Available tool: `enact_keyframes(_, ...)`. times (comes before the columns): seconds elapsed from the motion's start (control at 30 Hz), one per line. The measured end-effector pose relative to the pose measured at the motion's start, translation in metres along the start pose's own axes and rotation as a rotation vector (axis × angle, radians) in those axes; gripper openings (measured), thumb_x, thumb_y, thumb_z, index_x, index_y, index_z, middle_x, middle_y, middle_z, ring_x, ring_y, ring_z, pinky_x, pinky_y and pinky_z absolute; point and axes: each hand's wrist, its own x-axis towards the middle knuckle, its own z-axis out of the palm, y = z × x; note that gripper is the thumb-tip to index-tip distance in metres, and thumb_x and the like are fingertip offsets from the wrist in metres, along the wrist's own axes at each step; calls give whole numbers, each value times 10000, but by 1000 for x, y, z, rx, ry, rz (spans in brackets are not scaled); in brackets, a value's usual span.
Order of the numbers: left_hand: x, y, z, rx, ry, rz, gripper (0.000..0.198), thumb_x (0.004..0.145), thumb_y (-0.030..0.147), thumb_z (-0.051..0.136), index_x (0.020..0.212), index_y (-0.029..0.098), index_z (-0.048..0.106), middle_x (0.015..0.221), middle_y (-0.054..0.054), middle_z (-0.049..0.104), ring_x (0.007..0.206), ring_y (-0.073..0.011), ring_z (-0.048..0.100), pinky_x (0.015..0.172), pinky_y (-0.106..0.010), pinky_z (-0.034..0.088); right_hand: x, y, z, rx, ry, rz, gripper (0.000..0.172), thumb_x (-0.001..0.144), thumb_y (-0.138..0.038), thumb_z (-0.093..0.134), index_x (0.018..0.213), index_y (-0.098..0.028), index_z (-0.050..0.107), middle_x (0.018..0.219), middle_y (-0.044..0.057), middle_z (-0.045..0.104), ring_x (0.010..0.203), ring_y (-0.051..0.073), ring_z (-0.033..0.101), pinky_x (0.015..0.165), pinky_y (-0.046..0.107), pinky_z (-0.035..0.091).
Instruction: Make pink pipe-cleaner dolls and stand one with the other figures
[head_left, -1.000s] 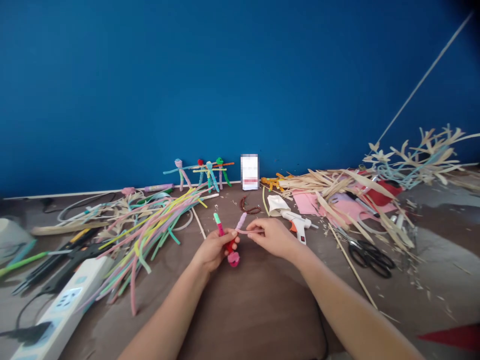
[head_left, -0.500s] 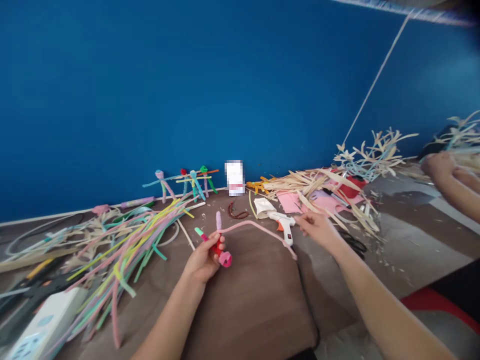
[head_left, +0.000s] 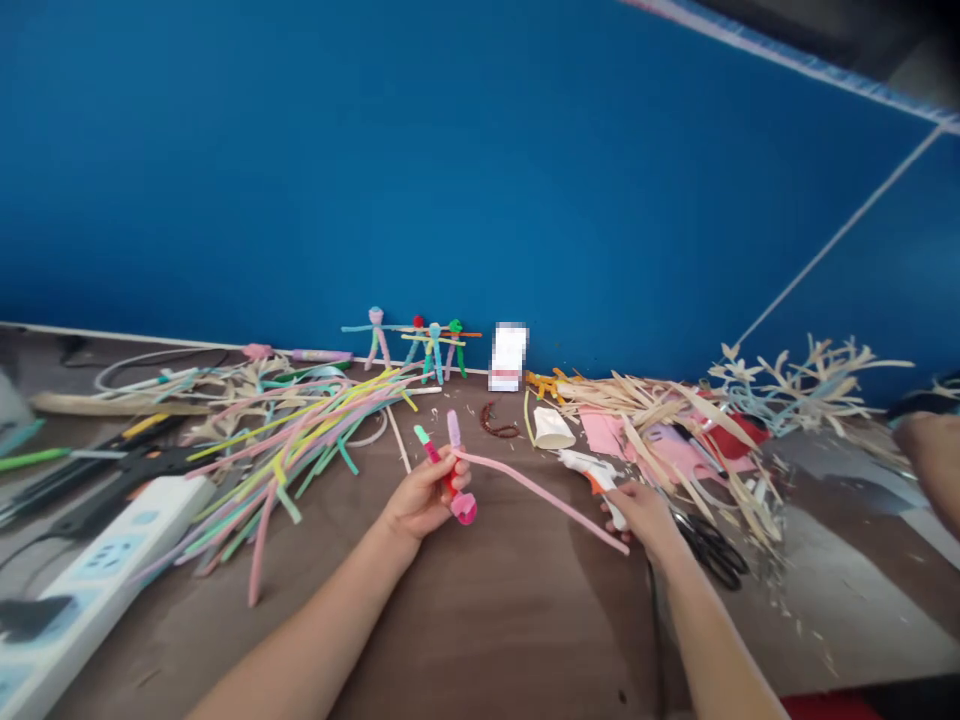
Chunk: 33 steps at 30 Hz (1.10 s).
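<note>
My left hand [head_left: 429, 492] is closed around a small pipe cleaner figure [head_left: 465, 507], red and pink with lilac and mint-green tipped limbs. From it a long pink pipe cleaner [head_left: 547, 498] stretches out to the right, its far end near my other hand. My right hand [head_left: 641, 515] grips the handle of a white and orange glue gun [head_left: 587, 464], whose nozzle points left toward a crumpled white piece of paper [head_left: 553, 428]. A dark brown curled pipe cleaner [head_left: 496, 422] lies between the two hands, farther back.
Several finished pipe cleaner figures [head_left: 433, 350] lean on the blue wall [head_left: 450, 180]. Loose pipe cleaners [head_left: 300, 440] and a power strip [head_left: 112, 560] lie left. Right are dried strips [head_left: 622, 395], black scissors [head_left: 709, 548] and another person's hand [head_left: 930, 450].
My right hand has moved down and taken hold of the glue gun's handle. The pink pipe cleaner now hangs straighter. The view has turned slightly left.
</note>
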Motion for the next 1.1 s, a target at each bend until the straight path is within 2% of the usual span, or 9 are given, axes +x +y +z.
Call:
enact_keyframes(0.03, 0, 0, -1, 7, -4, 4, 81, 704, 150, 576, 734, 138, 502, 596, 19, 445, 471, -38, 420, 323, -86, 251, -5, 3, 0, 156, -6, -8, 174, 601, -327, 573, 613, -169, 500, 505, 15, 583, 384, 152, 526, 327, 231, 339)
enact_keyframes(0.13, 1, -2, -3, 24, 6, 5, 86, 695, 152, 589, 723, 123, 513, 570, 17, 448, 462, -44, 432, 319, -92, 249, -30, 8, 9, 566, 101, -120, 294, 537, -348, 659, 688, -163, 486, 526, -12, 581, 370, 124, 503, 333, 231, 381)
enact_keyframes(0.2, 2, -4, -3, 33, 13, -6, 88, 690, 152, 596, 728, 114, 527, 547, 17, 452, 444, -44, 437, 316, -95, 247, -51, 5, 22, 643, 62, -193, 317, 557, -341, 671, 741, -168, 478, 577, -17, 592, 408, 116, 518, 375, 230, 410)
enact_keyframes(0.3, 2, -6, -2, 30, -3, -14, 85, 691, 153, 597, 747, 116, 545, 530, 15, 471, 421, -42, 439, 318, -100, 250, -77, -9, 46, 556, -21, -316, 259, 635, -285, 636, 796, -188, 457, 615, -27, 587, 513, 119, 554, 472, 225, 441)
enact_keyframes(0.47, 2, -6, 1, 3, -8, 4, 66, 690, 125, 593, 738, 113, 550, 571, 0, 510, 464, -53, 481, 336, -114, 297, -92, -35, 67, 419, 36, -451, 261, 655, -250, 605, 839, -189, 429, 687, 10, 595, 569, 142, 569, 547, 269, 466)
enact_keyframes(0.73, 6, -8, 1, 13, 53, 5, 48, 712, 118, 567, 728, 125, 522, 594, -14, 543, 473, -69, 508, 322, -110, 315, -84, -40, 67, 347, 77, -483, 239, 693, -293, 560, 843, -192, 404, 753, 47, 597, 647, 172, 591, 550, 284, 475)
enact_keyframes(0.93, 6, -7, 4, -87, 89, 13, 48, 722, 94, 544, 738, 130, 517, 571, 4, 536, 459, -57, 506, 328, -96, 322, -81, -39, 68, 309, 78, -482, 253, 676, -307, 560, 837, -183, 409, 782, 69, 600, 673, 187, 597, 557, 295, 474)
enact_keyframes(1.1, 6, -7, 4, -93, 95, 2, 50, 729, 78, 522, 736, 127, 517, 569, -7, 552, 455, -64, 516, 328, -100, 340, -77, -37, 72, 278, 69, -459, 249, 688, -295, 563, 854, -187, 412, 759, 54, 599, 675, 182, 595, 576, 294, 474)
